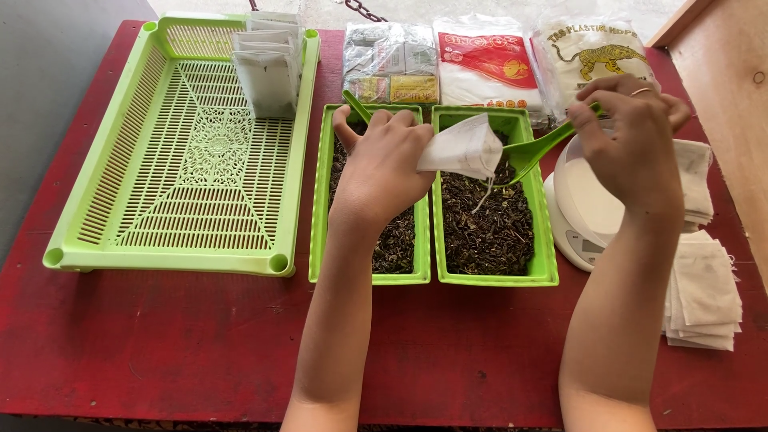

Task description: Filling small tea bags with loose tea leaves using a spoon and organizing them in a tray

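My left hand [382, 160] holds a small white paper sachet [466, 148] by its edge above the right-hand green trough [546, 248], which is filled with dark loose leaves [486, 224]. My right hand [632, 132] grips the handle of a green plastic scoop [532, 152]; the scoop's bowl sits just to the right of the sachet, over the leaves. A second green trough [320, 216] with the same dark leaves lies under my left wrist, and a green scoop handle [356, 106] sticks out of its far end.
A large green slotted tray [180, 160] at left holds several filled white sachets [268, 68] standing at its far end. A white kitchen scale [580, 208] and stacks of flat empty sachets [704, 292] lie at right. Sealed plastic packages [488, 60] line the red table's far edge.
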